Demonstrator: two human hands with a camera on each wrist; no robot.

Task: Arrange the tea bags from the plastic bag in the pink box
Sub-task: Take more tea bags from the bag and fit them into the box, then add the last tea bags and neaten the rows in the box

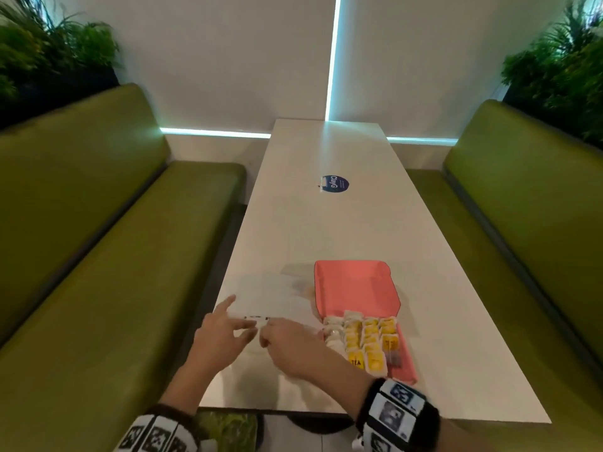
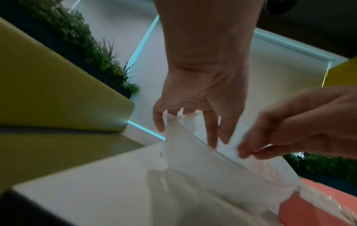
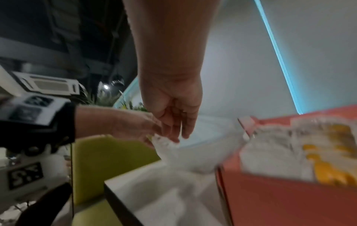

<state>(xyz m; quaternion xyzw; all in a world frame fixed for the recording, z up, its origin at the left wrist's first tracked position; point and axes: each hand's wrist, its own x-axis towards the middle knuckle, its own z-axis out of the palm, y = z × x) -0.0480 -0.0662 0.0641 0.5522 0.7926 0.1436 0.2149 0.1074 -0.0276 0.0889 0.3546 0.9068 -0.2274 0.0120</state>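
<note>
Step in hand: my left hand (image 1: pixel 219 334) and right hand (image 1: pixel 287 345), close together, both pinching the clear plastic bag (image 1: pixel 270 296) just left of the pink box (image 1: pixel 355 288), whose near end holds rows of tea bags (image 1: pixel 365 340); next, I judge, opening the bag's mouth for more.

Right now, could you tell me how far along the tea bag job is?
Done: rows of tea bags fill the near end of the pink box. In hand: the left hand and right hand both handle the plastic bag, which looks flat. Left: possibly nothing, though its contents are unclear.
</note>
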